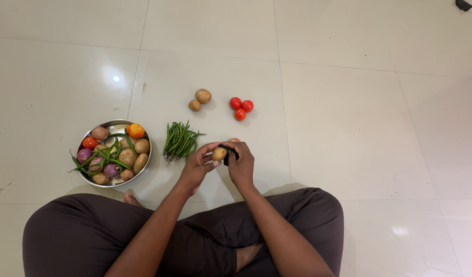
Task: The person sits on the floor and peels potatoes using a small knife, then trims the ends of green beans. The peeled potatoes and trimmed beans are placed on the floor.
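Left hand (197, 166) pinches a small potato (219, 153), right hand (240, 165) grips a black peeler (228, 153) against it, just right of the green beans (178, 141) on the floor.

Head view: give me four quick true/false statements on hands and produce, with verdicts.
1. The left hand holds a small potato. True.
2. Five tomatoes lie loose on the floor. False: three tomatoes lie there together.
3. The right hand grips a dark tool against the potato. True.
4. The green beans are piled to the right of the tomatoes. False: the loose pile lies left of them, beside the steel bowl.
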